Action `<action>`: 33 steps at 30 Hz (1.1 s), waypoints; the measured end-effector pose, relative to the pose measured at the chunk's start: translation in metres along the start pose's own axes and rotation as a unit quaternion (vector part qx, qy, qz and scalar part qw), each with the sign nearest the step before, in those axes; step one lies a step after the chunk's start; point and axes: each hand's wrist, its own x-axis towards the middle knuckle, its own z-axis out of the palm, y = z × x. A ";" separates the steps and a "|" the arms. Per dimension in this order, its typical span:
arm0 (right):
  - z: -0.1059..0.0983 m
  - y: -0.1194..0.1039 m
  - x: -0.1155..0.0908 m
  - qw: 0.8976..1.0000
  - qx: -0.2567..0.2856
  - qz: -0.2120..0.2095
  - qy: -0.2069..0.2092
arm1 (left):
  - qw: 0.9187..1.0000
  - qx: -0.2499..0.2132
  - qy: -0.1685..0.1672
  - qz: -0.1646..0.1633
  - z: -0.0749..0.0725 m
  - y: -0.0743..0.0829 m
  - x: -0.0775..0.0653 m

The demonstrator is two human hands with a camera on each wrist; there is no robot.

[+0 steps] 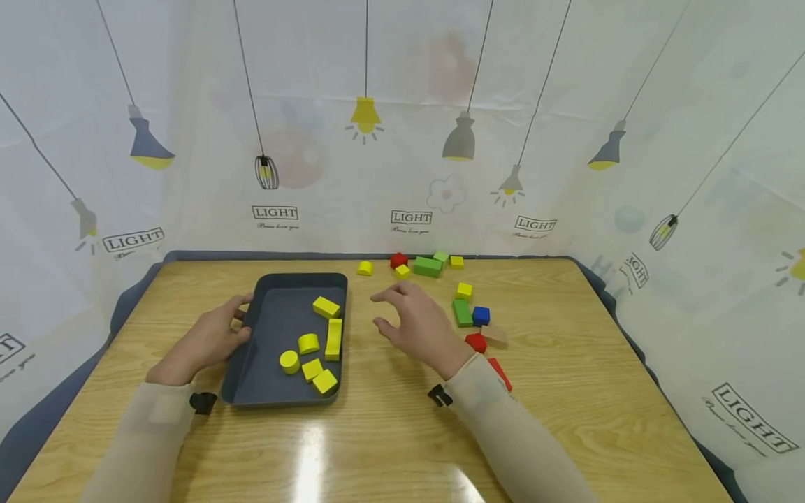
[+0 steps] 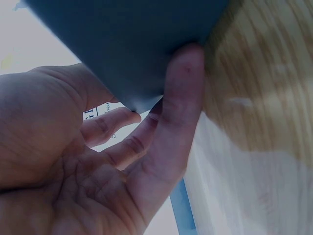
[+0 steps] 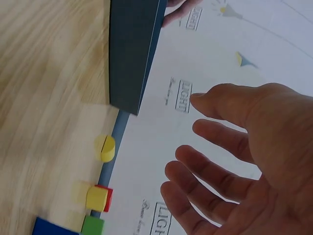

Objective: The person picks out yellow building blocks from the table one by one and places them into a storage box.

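Observation:
A dark grey tray (image 1: 270,388) lies on the left of the table, several yellow blocks inside, among them a cylinder (image 1: 289,362), an arched block (image 1: 308,344) and a long bar (image 1: 334,339). My left hand (image 1: 210,342) holds the tray by its left side. In the left wrist view the little finger of that hand (image 2: 132,161) presses the tray's outer wall (image 2: 132,44), which hides the thumb's tip. Right of the tray, my right hand (image 1: 418,325) hovers over the table, fingers spread and slightly bent; the right wrist view shows nothing in this hand (image 3: 254,152).
Along the table's back edge are a yellow arched block (image 1: 365,268), a red block (image 1: 399,260) and green blocks (image 1: 428,267). To the right of my right hand lie a yellow cube (image 1: 464,291), a blue cube (image 1: 481,316), a plain wooden block (image 1: 494,337) and red pieces (image 1: 476,342).

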 end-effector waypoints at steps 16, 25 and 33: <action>-0.007 0.071 0.005 0.993 0.005 0.120 0.009 | 0.999 -0.032 -0.007 -0.009 0.002 0.000 -0.001; -0.014 0.106 0.001 0.984 0.007 0.180 0.006 | 0.999 -0.034 -0.001 -0.003 0.001 0.003 -0.001; -0.012 0.124 -0.005 0.978 0.003 0.210 -0.009 | 0.999 -0.031 -0.001 -0.004 0.000 0.004 -0.003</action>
